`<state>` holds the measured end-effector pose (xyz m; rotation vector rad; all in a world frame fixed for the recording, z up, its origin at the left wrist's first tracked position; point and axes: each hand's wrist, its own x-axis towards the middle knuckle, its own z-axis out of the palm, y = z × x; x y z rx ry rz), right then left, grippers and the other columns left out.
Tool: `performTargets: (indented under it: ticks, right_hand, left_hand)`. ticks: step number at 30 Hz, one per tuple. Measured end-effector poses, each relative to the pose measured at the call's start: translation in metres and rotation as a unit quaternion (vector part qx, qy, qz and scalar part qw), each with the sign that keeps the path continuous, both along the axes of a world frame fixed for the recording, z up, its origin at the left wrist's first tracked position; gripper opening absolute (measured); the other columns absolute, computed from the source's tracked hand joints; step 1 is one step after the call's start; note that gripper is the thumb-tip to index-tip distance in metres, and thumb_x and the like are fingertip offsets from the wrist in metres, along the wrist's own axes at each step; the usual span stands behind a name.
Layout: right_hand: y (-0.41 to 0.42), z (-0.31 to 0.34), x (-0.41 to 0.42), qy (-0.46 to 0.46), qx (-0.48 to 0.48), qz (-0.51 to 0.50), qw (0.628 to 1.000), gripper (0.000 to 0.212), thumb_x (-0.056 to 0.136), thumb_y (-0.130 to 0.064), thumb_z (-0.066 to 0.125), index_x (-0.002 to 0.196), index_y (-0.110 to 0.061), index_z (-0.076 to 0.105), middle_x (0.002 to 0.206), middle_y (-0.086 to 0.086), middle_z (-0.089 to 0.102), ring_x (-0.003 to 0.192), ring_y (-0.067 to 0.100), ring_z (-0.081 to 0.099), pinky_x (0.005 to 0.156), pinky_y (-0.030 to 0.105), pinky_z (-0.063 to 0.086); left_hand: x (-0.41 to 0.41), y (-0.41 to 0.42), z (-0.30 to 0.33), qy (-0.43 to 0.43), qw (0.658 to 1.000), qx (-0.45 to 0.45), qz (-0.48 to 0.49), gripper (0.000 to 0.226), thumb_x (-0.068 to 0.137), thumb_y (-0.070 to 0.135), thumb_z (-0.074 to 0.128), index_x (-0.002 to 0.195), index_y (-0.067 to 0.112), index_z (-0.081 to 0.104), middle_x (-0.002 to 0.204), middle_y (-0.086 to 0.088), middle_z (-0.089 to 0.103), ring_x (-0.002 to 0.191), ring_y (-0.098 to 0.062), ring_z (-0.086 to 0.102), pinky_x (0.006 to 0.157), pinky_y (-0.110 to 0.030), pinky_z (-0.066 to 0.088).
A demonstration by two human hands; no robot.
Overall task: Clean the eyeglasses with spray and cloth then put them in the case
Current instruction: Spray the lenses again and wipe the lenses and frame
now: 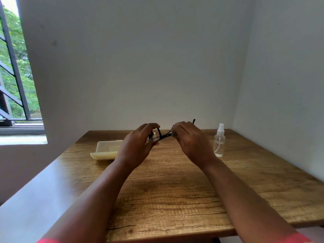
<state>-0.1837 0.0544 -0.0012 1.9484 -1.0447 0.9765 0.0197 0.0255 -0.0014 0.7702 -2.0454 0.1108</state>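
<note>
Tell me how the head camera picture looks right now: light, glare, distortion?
Head view: daylight enters from the window at left, which is overexposed at its top; the wall is dim and even. Wide-angle bending curves the table edges. A small glint shows on the eyeglasses between both hands; the frame detail is soft.

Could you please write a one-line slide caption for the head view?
Both hands, left and right, hold black eyeglasses above a wooden table, between an open case and spray bottle.

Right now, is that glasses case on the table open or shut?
Open: the cream case lies with its hollow inside facing up, left of the left hand.
</note>
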Motion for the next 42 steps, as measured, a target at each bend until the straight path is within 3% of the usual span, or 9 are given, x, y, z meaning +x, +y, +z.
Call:
performTargets:
  ticks: [6,15,26,31,35,42]
  right_hand:
    - [0.0,-0.002,0.006,0.015,-0.007,0.004,1.0,0.01,0.095,-0.007,0.059,0.102,-0.004,0.065,0.102,0.008,0.063,0.088,0.02,0.059,0.067,0.032,0.053]
    - [-0.001,-0.002,0.013,0.039,0.009,0.011,0.999,0.008,0.096,-0.011,0.058,0.099,-0.007,0.064,0.098,0.005,0.061,0.08,0.017,0.057,0.057,0.031,0.049]
    - [-0.01,-0.005,-0.035,-0.052,0.109,-0.014,0.993,0.011,0.084,0.002,0.066,0.089,-0.007,0.062,0.091,0.004,0.06,0.079,0.02,0.059,0.064,0.037,0.054]
    - [-0.015,-0.006,-0.042,-0.053,0.082,-0.078,0.992,0.022,0.081,0.011,0.065,0.094,-0.007,0.065,0.094,0.004,0.06,0.083,0.018,0.057,0.064,0.03,0.054]
    - [-0.014,-0.004,-0.044,-0.048,0.057,-0.106,0.992,0.029,0.077,0.015,0.068,0.097,-0.005,0.066,0.1,0.006,0.062,0.087,0.02,0.059,0.065,0.031,0.056]
    - [-0.012,-0.003,-0.033,-0.052,0.06,-0.076,0.994,0.02,0.081,0.009,0.068,0.095,-0.006,0.068,0.098,0.005,0.061,0.086,0.019,0.061,0.065,0.032,0.055]
  left_hand:
    - [0.001,-0.001,-0.001,-0.002,1.0,-0.007,0.003,0.05,0.082,0.018,0.073,0.128,0.02,0.054,0.122,-0.003,0.063,0.101,-0.02,0.065,0.081,-0.038,0.056]
    - [0.002,-0.003,-0.001,-0.001,1.0,-0.002,-0.01,0.047,0.082,0.015,0.073,0.126,0.02,0.055,0.119,-0.002,0.064,0.099,-0.017,0.065,0.079,-0.031,0.054]
    - [0.009,-0.006,0.001,0.014,1.0,0.013,-0.02,0.046,0.082,0.003,0.069,0.12,0.026,0.059,0.123,0.005,0.063,0.102,-0.016,0.064,0.084,-0.03,0.053]
    - [0.007,-0.007,0.0,0.011,0.999,0.004,-0.038,0.046,0.083,0.006,0.069,0.121,0.029,0.057,0.124,0.006,0.062,0.102,-0.016,0.065,0.084,-0.036,0.056]
    - [0.008,-0.007,0.0,0.006,0.999,-0.002,-0.044,0.046,0.083,0.005,0.07,0.123,0.025,0.058,0.125,0.006,0.061,0.104,-0.013,0.064,0.087,-0.032,0.054]
    - [0.009,-0.006,0.0,0.008,1.0,-0.005,-0.026,0.046,0.082,0.011,0.073,0.124,0.024,0.059,0.124,0.006,0.06,0.1,-0.01,0.062,0.081,-0.023,0.049]
